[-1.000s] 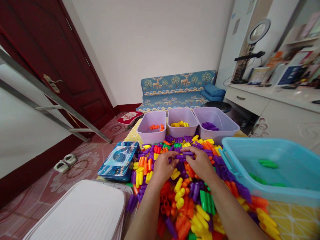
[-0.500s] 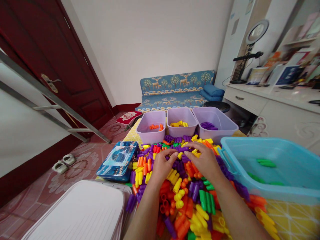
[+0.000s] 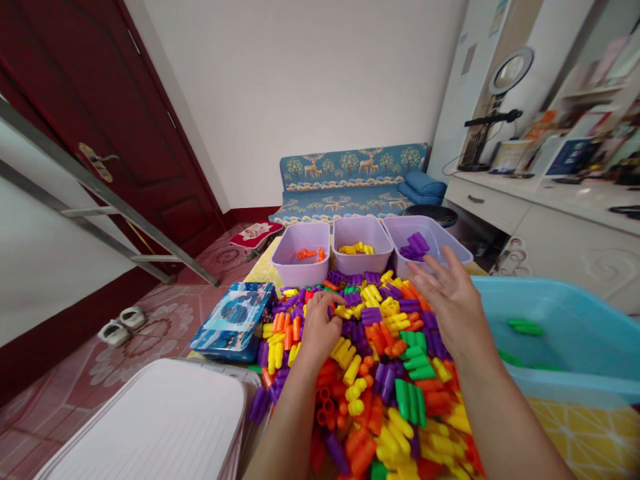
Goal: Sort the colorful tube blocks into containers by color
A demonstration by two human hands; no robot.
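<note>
Right hand (image 3: pixel 450 310) is pulling back from the lilac bin (image 3: pixel 440 233), fingers (image 3: pixel 423 275) spread empty, purple blocks (image 3: pixel 414 247) added inside; left hand (image 3: pixel 317 327) is curling into the pile (image 3: pixel 385 393), hold unclear.

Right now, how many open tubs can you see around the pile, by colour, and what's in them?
Lilac plastic tubs: 3, holding orange pieces, yellow pieces and purple pieces
Light blue plastic tub: 1, holding green pieces
Total: 4
</note>
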